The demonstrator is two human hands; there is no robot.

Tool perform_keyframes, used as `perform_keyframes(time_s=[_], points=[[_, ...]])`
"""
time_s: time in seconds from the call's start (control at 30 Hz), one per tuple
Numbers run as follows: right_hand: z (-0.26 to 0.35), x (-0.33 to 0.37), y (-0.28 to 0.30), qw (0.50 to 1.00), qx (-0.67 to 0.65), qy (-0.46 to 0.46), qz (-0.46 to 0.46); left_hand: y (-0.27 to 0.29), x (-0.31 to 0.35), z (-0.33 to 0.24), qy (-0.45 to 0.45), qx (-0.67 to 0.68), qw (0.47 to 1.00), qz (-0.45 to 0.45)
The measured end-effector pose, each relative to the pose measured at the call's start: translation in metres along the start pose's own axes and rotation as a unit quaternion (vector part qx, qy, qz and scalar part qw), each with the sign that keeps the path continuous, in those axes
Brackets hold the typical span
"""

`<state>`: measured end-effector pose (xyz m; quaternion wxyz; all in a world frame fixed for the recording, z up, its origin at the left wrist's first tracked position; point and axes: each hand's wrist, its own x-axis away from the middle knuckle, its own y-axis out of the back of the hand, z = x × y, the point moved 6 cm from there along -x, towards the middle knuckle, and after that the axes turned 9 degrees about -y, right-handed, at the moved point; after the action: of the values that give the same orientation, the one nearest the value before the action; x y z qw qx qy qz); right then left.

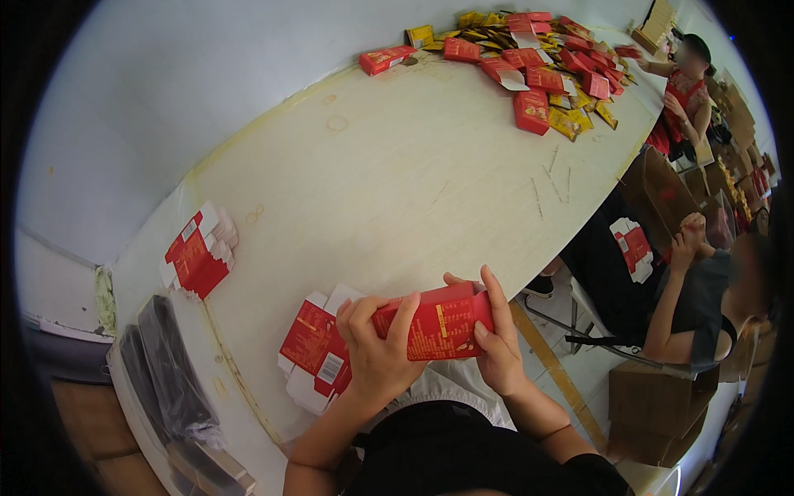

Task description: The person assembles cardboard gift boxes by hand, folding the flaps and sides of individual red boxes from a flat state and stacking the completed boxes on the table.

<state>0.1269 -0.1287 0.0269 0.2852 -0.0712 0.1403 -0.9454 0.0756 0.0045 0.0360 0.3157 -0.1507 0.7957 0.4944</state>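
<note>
Between my two hands is a red cardboard box [438,324], opened out into its boxy shape and lying on its side above the table's near edge. My left hand [376,343] wraps around its left end, with the fingers over the top. At the right end, my right hand [499,337] grips the box, thumb on the front face and a finger raised behind the end flap. Beneath my left hand, flat unfolded red and white cartons [313,339] lie on the table, partly hidden by that hand and forearm.
Another stack of flat cartons [197,258] lies at the table's left. Dark plastic-wrapped bundles [175,355] are at the near left. Red boxes and yellow packets [538,70] heap up at the far end. Two people [691,310] sit along the right side, near cardboard boxes [657,409].
</note>
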Motion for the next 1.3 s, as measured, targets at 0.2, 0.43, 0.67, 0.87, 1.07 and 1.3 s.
perform_keyframes(time_s=[0.2, 0.43, 0.67, 0.87, 1.07, 1.3], points=[[0.001, 0.001, 0.0, 0.998, 0.052, 0.042, 0.016, 0.008, -0.001, -0.005, -0.025, -0.047, 0.999, -0.007], [0.015, 0.009, -0.008, 0.961, 0.23, 0.15, 0.019, 0.007, -0.002, -0.007, -0.035, -0.028, 0.999, -0.01], [0.007, 0.005, 0.002, 0.984, 0.135, 0.111, -0.024, 0.007, -0.008, -0.016, -0.023, -0.035, 0.999, 0.009], [0.007, 0.004, 0.003, 0.947, 0.29, 0.133, -0.026, 0.005, -0.006, -0.015, -0.02, -0.045, 0.998, 0.023], [-0.008, 0.001, 0.004, 0.961, 0.267, 0.053, 0.048, -0.01, 0.004, -0.007, 0.021, -0.033, 0.997, 0.065], [-0.047, -0.024, 0.021, 0.956, 0.153, -0.194, 0.156, -0.026, 0.017, 0.007, 0.087, -0.038, 0.982, 0.162]])
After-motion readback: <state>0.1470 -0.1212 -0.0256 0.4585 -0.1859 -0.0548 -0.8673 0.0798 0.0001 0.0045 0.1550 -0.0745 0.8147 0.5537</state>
